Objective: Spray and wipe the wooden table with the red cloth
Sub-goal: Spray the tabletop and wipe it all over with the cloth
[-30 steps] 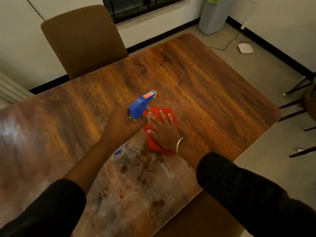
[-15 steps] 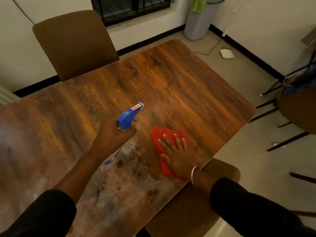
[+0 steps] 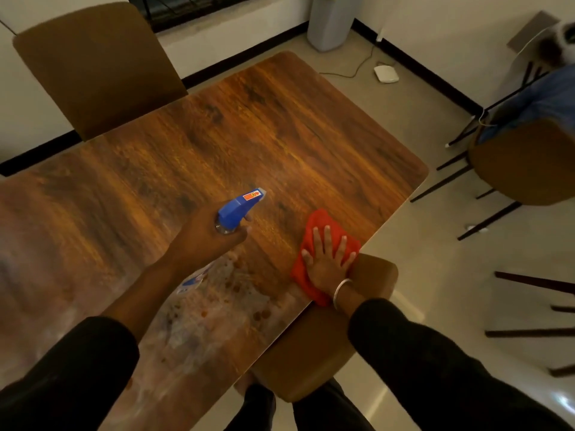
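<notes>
At table's [image 3: 280,135] edge, right hand [image 3: 328,264] spread flat on red cloth [image 3: 317,222]; left hand's [image 3: 205,237] grip clamped round spray bottle [image 3: 238,208].

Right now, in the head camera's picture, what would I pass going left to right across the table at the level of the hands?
Left hand gripping the blue spray bottle → bare stretch of wooden table → red cloth under the flat right hand → table's right edge, then floor.

You have one wooden table [image 3: 280,144], one spray bottle [image 3: 238,208], one red cloth [image 3: 317,225], three brown chairs [image 3: 93,63] and two hands [image 3: 326,265].
</notes>
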`<action>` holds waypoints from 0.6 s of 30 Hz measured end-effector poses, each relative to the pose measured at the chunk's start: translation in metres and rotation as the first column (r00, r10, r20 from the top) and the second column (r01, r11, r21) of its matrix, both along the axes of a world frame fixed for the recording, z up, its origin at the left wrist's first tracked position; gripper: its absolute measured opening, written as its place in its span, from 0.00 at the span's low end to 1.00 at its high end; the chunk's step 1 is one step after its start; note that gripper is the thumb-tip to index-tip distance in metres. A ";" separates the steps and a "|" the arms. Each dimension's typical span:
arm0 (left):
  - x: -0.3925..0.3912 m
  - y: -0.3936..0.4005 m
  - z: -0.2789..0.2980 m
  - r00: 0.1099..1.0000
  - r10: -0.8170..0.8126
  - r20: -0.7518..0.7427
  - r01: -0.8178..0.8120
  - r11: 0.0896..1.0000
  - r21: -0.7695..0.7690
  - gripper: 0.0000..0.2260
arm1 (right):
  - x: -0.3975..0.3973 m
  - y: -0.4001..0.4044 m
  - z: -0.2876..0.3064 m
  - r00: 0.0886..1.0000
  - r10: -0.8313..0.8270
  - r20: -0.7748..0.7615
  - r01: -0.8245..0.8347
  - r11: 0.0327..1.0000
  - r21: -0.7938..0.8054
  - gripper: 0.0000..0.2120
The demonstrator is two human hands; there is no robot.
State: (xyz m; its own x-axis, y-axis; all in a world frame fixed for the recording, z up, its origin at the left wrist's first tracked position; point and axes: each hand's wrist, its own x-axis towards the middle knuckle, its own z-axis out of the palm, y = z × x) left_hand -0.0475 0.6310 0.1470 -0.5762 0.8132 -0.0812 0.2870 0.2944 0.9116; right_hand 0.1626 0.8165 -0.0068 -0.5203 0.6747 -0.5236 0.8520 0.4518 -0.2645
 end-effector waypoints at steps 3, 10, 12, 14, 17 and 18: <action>-0.002 -0.009 -0.002 1.000 -0.013 0.009 0.013 1.000 -0.026 0.06 | -0.011 0.022 0.006 0.994 -0.112 0.011 0.112 0.993 0.042 0.33; -0.015 -0.025 -0.008 1.000 0.014 -0.005 -0.014 0.991 -0.133 0.07 | 0.000 -0.092 -0.029 0.954 0.301 -0.013 -0.299 0.950 0.086 0.36; -0.018 -0.026 -0.009 1.000 0.020 0.003 -0.020 0.990 -0.140 0.06 | -0.005 -0.092 -0.033 0.902 0.431 0.017 -0.431 0.899 0.082 0.36; -0.023 -0.032 -0.011 0.997 0.076 0.018 -0.073 0.987 -0.144 0.05 | -0.030 -0.069 -0.031 0.848 0.530 0.009 -0.528 0.843 0.107 0.35; -0.025 -0.046 -0.017 0.989 0.150 -0.019 -0.151 0.977 -0.150 0.08 | -0.101 -0.035 -0.023 0.776 0.631 -0.001 -0.624 0.767 0.148 0.33; -0.025 -0.052 -0.020 0.985 0.168 -0.033 -0.172 0.971 -0.168 0.10 | -0.128 -0.029 -0.020 0.766 0.643 -0.002 -0.637 0.758 0.140 0.33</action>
